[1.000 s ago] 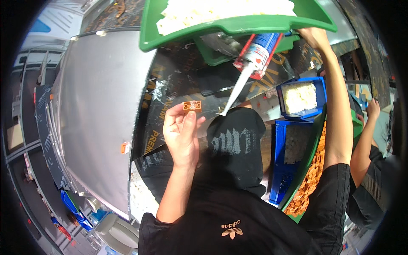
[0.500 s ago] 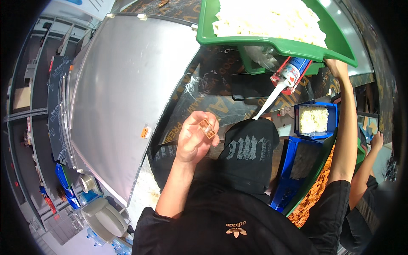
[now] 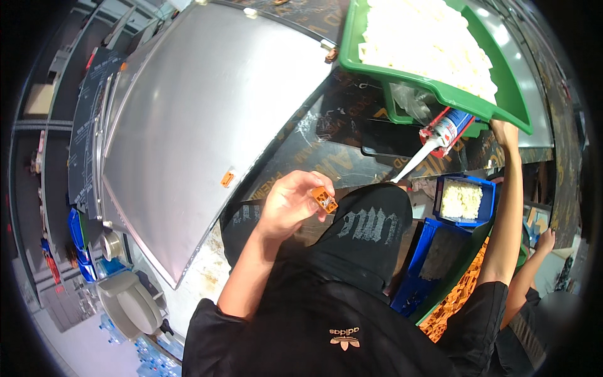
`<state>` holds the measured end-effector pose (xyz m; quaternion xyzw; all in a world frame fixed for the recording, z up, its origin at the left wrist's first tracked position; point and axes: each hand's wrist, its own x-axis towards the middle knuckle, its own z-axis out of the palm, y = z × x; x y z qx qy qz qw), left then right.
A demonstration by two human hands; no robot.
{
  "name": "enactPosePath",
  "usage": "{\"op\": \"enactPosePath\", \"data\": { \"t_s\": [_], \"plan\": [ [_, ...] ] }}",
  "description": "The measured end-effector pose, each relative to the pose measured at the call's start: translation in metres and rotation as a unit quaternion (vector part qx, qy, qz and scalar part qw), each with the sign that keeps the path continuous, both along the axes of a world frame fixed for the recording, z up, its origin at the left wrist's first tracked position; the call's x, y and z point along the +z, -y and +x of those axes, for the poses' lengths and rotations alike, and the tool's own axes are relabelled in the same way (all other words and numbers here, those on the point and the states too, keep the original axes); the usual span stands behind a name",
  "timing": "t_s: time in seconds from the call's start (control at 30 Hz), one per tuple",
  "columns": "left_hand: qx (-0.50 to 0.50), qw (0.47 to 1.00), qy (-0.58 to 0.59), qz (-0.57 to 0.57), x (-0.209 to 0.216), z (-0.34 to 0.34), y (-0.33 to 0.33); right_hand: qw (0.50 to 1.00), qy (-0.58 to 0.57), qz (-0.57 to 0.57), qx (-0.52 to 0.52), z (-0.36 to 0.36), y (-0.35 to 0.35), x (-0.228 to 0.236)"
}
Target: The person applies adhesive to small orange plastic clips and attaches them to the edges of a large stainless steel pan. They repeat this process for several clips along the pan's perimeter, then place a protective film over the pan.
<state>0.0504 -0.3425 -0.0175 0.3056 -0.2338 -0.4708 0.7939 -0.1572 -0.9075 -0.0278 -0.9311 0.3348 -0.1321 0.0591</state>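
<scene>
My left hand (image 3: pixel 289 204) is raised over my lap, its fingertips pinching a small orange plastic block (image 3: pixel 325 200) with hollows in its face. My right arm stretches forward, and my right hand (image 3: pixel 504 133) is at the near right corner of a large green bin (image 3: pixel 433 86) heaped with pale pieces. The fingers of that hand are hidden behind the bin. Just left of it lies a sealant cartridge (image 3: pixel 453 124) in a red caulking gun, its white nozzle pointing toward my knees. A similar orange piece (image 3: pixel 227 179) rests on the grey metal panel (image 3: pixel 207 107).
Beneath the big bin sits a smaller green bin (image 3: pixel 397 113) with clear plastic. Blue bins (image 3: pixel 492 200) stand low at the right, one holding pale pieces. Beside them is a bin of orange pieces (image 3: pixel 455 298). Another person's arm (image 3: pixel 531 264) shows at far right.
The view has turned, so the panel and green bin sit differently in it. My left hand has turned over somewhat, still pinching the orange block. My right hand stays by the bin corner.
</scene>
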Motion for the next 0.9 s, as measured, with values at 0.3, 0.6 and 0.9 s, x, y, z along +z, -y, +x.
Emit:
{"op": "enactPosePath", "data": {
  "t_s": [0.3,0.6,0.9],
  "plan": [
    [0.118,0.951,0.284,0.029,0.060,0.007,-0.058,1.000,-0.003,-0.005,-0.005,-0.013,0.032,-0.022],
    [0.075,0.995,-0.062,-0.024,0.017,-0.008,-0.082,0.987,0.114,-0.087,-0.078,-0.022,-0.108,0.097],
    [0.048,0.992,-0.115,-0.036,0.013,-0.017,-0.078,0.983,0.169,0.045,-0.057,0.016,-0.333,0.131]
  ]
}}
